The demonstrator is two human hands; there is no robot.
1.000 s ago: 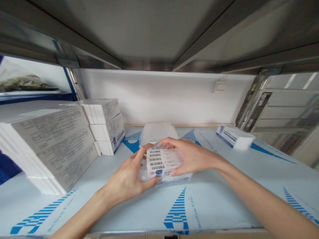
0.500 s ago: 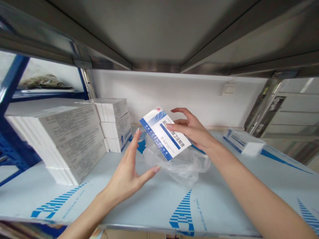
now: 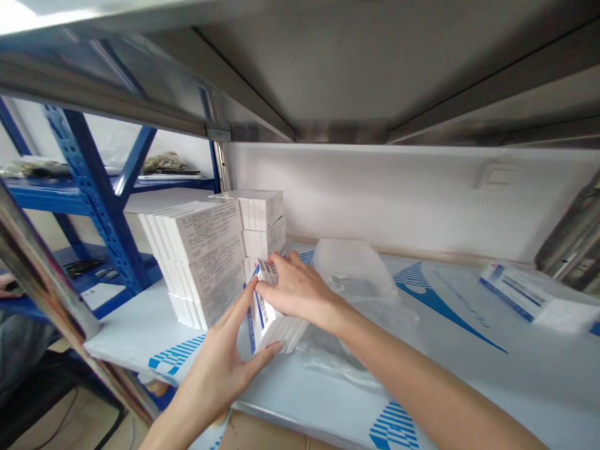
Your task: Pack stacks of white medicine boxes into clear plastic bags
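Note:
A small bundle of white-and-blue medicine boxes (image 3: 269, 317) stands on edge, tilted, just above or on the shelf, which I cannot tell. My right hand (image 3: 297, 284) grips its upper end from above, fingers bent over the top. Around its near side goes my left hand (image 3: 229, 350), the thumb along the bottom edge and the fingertips at the upper left edge. Close behind and to the left rises a tall stack of white boxes (image 3: 210, 259). Another box stack (image 3: 262, 209) adjoins it at the back, its lower part partly hidden by my right hand.
Crumpled clear plastic bags (image 3: 359, 269) lie behind and right of my hands. Farther right sits another bundle of boxes (image 3: 539, 299). A metal shelf (image 3: 375, 69) hangs low overhead. Blue racking (image 3: 100, 194) stands at the left, with part of another person's hand (image 3: 8, 286) beyond.
My view has swung left. The boxes have moved down and left toward the stacks and turned, showing several together. My left hand, earlier open and apart from them, has closed around them.

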